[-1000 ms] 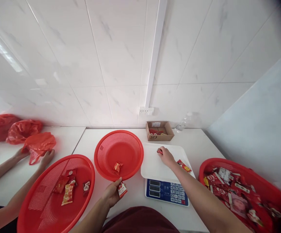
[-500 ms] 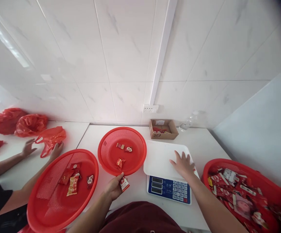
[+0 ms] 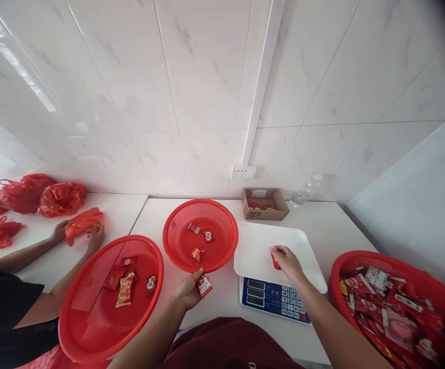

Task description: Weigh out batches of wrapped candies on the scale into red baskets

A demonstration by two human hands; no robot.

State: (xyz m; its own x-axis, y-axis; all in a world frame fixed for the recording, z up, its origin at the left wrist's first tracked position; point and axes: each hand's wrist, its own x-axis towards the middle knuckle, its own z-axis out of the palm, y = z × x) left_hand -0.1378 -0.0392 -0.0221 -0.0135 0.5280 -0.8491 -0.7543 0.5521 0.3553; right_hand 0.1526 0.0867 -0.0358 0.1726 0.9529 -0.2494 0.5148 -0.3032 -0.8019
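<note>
Currently, the left hand (image 3: 189,293) is closed on a small red-and-white packet (image 3: 204,286), pinched between thumb and fingers at the 6 o'clock rim of the round red basket (image 3: 176,241); the packet's print is too small to read. The right hand (image 3: 290,263) pinches a red packet (image 3: 275,262) against the white scale tray (image 3: 256,246), at 12 o'clock from the blue keypad (image 3: 281,302). The cardboard box (image 3: 270,212), at 12 o'clock from the tray, is marked "SF".

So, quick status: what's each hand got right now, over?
Left hand shut on a red-and-white packet, beside the small red basket. Right hand pinching a red packet at the white scale tray. Nothing blocking either.
</note>
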